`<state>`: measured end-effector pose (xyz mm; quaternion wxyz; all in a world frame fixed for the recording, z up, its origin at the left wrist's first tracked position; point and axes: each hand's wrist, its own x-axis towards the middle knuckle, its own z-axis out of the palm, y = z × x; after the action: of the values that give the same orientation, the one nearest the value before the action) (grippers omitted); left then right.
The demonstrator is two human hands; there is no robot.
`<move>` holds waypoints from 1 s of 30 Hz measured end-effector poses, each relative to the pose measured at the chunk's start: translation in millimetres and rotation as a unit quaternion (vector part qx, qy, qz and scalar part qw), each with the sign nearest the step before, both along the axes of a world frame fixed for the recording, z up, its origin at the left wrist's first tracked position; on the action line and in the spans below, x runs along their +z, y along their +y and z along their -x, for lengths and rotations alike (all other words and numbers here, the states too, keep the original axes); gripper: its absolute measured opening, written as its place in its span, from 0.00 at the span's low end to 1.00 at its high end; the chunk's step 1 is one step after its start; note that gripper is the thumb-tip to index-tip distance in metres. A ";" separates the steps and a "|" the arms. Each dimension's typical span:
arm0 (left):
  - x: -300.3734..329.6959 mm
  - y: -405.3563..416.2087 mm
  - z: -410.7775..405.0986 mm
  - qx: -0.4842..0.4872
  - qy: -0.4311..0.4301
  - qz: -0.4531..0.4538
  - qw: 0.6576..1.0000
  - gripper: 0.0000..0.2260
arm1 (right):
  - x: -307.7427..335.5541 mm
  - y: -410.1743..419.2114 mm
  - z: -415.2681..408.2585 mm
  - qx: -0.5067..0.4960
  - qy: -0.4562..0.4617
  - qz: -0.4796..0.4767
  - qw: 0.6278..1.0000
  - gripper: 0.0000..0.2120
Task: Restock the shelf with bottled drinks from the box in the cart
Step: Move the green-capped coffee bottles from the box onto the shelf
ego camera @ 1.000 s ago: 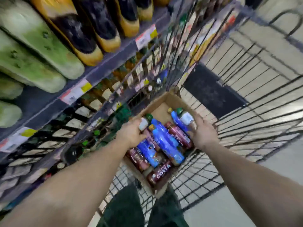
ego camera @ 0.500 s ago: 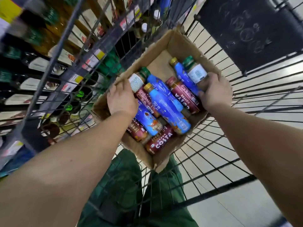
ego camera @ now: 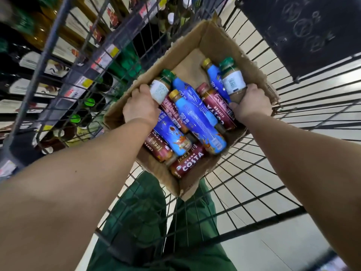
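An open cardboard box sits in the wire cart and holds several bottled drinks lying on their sides: blue-sleeved bottles and maroon Costa coffee bottles. My left hand is shut on a green-capped bottle with a white label at the box's left side. My right hand is shut on a second green-capped white-label bottle at the right side. Both bottles are still inside the box.
Store shelves with price tags and dark and green-capped bottles run along the left, seen through the cart's wire side. A black panel hangs at the cart's far right. My green trousers show under the cart floor.
The view has tilted down from the upper shelf to the box. Both hands have closed tighter around the two green-capped bottles, whose necks now stand higher than before.
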<state>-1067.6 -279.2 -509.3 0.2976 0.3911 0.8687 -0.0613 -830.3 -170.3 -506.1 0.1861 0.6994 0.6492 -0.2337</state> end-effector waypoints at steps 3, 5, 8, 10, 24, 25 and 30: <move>10.4 1.2 -0.1 0.068 -0.069 0.017 0.995 0.34 | 10.7 -3.3 2.7 -0.020 0.028 0.018 0.999 0.30; 20.2 0.0 -2.9 0.128 -0.140 0.009 0.982 0.32 | 25.0 -8.6 8.2 -0.030 0.056 0.021 0.998 0.29; 43.4 1.5 -4.0 0.189 -0.241 -0.029 0.951 0.23 | 52.0 -18.4 22.7 -0.057 0.113 0.021 0.992 0.28; 65.2 4.6 -2.7 0.197 -0.294 -0.052 0.934 0.21 | 71.3 -28.9 35.0 -0.071 0.151 0.019 0.986 0.26; 211.8 -42.3 41.4 0.130 -0.447 -0.178 0.867 0.30 | 198.1 -122.7 97.0 -0.185 0.452 0.012 0.872 0.29; 223.4 -49.5 43.6 0.138 -0.467 -0.182 0.854 0.30 | 216.7 -129.4 99.1 -0.181 0.466 0.011 0.866 0.25; 288.4 -110.4 51.3 0.159 -0.538 -0.263 0.785 0.18 | 299.7 -173.2 108.4 -0.094 0.535 0.052 0.838 0.16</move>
<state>-1118.9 -389.6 -220.9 0.6075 0.2801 0.6002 0.4385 -938.7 -343.6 -206.4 -0.1770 0.5127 0.5657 -0.6212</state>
